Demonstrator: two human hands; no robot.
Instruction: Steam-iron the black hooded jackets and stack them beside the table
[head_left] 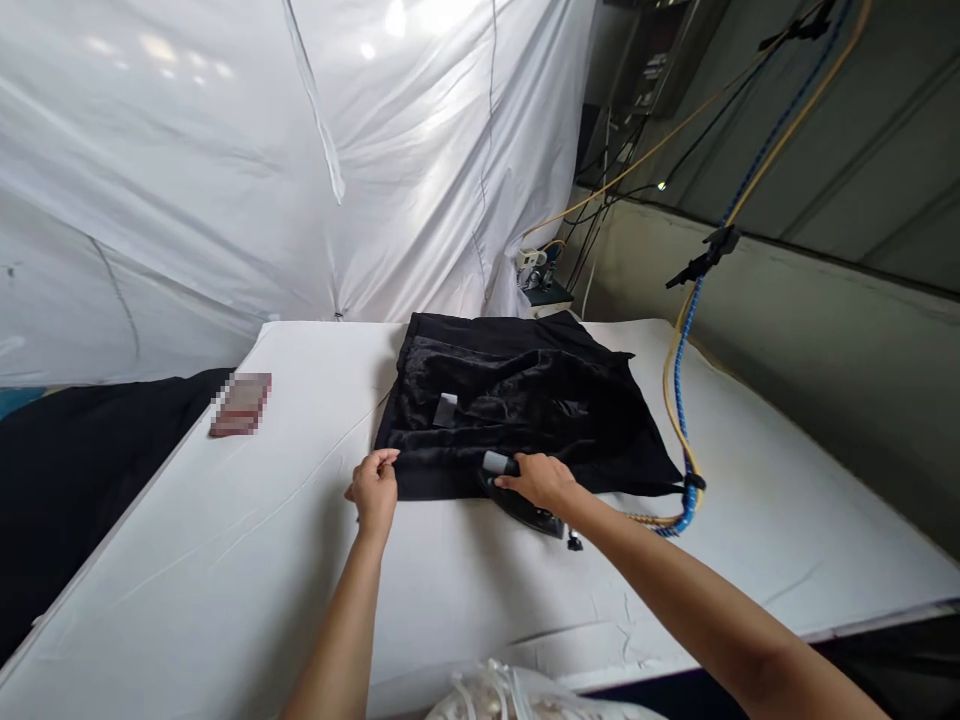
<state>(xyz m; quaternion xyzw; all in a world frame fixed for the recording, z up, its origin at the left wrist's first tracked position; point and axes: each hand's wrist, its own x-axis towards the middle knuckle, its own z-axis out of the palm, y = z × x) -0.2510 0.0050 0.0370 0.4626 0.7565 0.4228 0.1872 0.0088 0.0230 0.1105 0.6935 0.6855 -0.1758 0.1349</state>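
Observation:
A black garment with a plush, shiny lining lies spread on the white table. A small pale label shows on the lining. With its fingers pinched, my left hand holds the garment's near left corner. My right hand is wrapped round the handle of a dark iron. The iron rests along the near edge of the garment, right of my left hand. Its soleplate is hidden from this angle.
Blue and yellow hoses hang from above on the right and run down to the iron. A blurred reddish item lies at the table's left edge. White sheeting hangs behind. A clear plastic bag is at the near edge.

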